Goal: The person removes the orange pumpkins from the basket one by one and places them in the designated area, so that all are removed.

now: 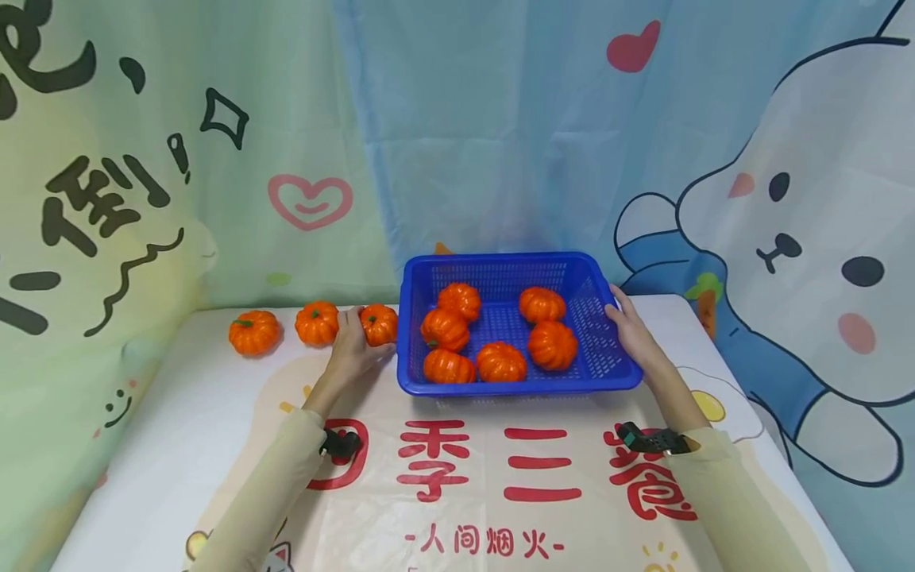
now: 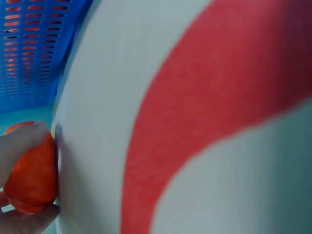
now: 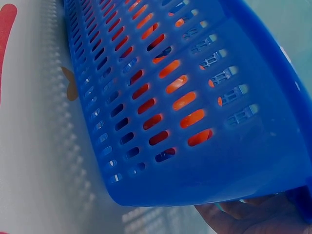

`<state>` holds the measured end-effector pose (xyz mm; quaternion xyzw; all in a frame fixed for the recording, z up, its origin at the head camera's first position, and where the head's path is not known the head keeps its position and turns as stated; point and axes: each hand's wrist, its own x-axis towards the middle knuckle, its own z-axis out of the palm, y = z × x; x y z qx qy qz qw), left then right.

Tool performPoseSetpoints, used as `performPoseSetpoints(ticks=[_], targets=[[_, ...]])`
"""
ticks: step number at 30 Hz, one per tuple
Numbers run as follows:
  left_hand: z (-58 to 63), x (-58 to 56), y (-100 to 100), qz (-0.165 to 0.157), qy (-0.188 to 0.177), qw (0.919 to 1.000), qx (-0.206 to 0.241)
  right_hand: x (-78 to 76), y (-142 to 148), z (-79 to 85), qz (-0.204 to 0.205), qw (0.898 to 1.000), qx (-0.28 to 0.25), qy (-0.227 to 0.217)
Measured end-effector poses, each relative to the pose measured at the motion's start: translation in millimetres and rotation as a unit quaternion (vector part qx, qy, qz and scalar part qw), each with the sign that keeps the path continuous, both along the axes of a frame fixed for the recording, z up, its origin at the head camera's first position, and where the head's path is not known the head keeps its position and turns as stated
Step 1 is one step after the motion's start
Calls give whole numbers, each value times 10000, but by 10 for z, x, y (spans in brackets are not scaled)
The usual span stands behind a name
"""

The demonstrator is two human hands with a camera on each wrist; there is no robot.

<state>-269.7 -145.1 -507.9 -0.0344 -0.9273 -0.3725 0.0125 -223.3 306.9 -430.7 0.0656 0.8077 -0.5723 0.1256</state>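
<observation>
A blue plastic basket with slotted walls stands at the back of the table, several small orange pumpkins inside it. My right hand holds the basket by its right end; in the right wrist view, fingers show beneath the rim there. Just left of the basket, my left hand grips another small pumpkin with a green stem. The left wrist view has the thumb over this pumpkin and a finger below it, close beside the basket wall.
Two more pumpkins, one at the far left and one by the left hand, sit in a row along the table's back edge. A printed cloth covers the table. Behind it hangs a patterned curtain. A thin cable lies at the right.
</observation>
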Motion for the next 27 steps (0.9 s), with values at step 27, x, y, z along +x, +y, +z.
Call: performPoseSetpoints(ticks=[27], targets=[[584, 1203, -6, -1446, -769, 9831, 815, -126, 168, -297, 46, 9996, 237, 127]])
